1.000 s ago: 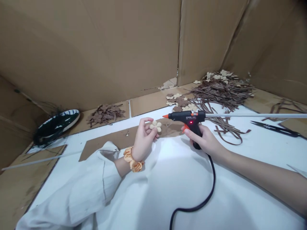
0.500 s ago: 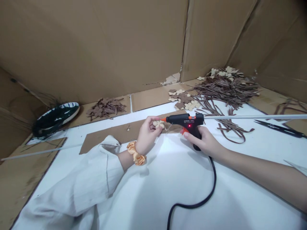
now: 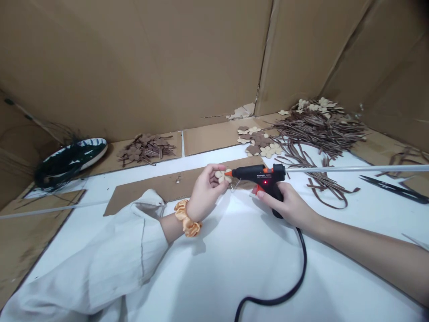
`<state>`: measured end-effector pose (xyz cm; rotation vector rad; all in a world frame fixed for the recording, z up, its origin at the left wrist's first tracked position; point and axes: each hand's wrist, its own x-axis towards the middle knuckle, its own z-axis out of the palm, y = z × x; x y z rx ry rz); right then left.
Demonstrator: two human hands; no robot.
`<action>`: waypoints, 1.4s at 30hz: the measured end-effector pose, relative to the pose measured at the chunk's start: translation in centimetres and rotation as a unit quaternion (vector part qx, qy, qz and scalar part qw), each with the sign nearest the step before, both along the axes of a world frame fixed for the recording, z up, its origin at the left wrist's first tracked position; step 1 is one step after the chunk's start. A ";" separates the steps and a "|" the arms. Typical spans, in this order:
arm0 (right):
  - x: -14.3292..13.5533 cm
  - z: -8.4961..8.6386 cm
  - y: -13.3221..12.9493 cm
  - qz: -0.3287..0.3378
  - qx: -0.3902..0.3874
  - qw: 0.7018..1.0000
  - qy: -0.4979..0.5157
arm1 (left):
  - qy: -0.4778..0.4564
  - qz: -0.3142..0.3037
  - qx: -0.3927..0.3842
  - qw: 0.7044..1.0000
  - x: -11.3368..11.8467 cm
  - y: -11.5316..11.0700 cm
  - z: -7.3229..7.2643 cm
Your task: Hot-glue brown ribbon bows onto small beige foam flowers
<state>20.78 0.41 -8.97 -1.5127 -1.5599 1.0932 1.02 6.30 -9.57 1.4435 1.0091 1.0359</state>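
Between the fingertips of my left hand [image 3: 208, 190] is a cream flower cutout [image 3: 221, 176]. My right hand [image 3: 292, 203] grips a black glue gun [image 3: 250, 171] by its handle, with a finger at the orange trigger. The gun's orange nozzle points left and meets the flower, near its middle. A long pale glue stick [image 3: 355, 168] sticks out of the gun's back, and a red light glows on its side. Below both hands lies a strip of brown cardboard [image 3: 134, 193] on the white work surface.
Brown strips [image 3: 321, 129] and more flower cutouts [image 3: 259, 142] are heaped at the back right. Black tweezers [image 3: 395, 188] lie at the right. At the left are a brown flower pile [image 3: 147, 148] and a dish of dark green strands [image 3: 78, 156]. The gun's black cord [image 3: 275, 300] trails forward.
The flower is turned a little more toward the camera, with the nozzle still at it. The whole view has shifted slightly. Both hands keep their hold.
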 end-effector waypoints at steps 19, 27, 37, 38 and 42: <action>0.0 -0.2 -0.2 0.000 -0.007 0.998 -0.063 | -0.005 -0.007 -0.025 1.000 -0.1 0.1 0.1; -0.2 0.0 -0.3 -0.026 0.024 0.995 -0.097 | -0.007 0.007 -0.032 0.999 0.0 0.0 0.1; -0.2 0.2 -0.4 -0.029 0.043 0.993 -0.106 | -0.025 0.001 -0.041 0.999 0.0 0.0 0.2; -0.2 0.3 -0.4 -0.031 0.045 0.993 -0.106 | -0.024 0.002 -0.040 0.999 0.0 0.0 0.2; -0.3 0.4 -0.4 -0.027 0.052 0.993 -0.105 | -0.018 0.004 -0.041 0.999 0.0 -0.1 0.3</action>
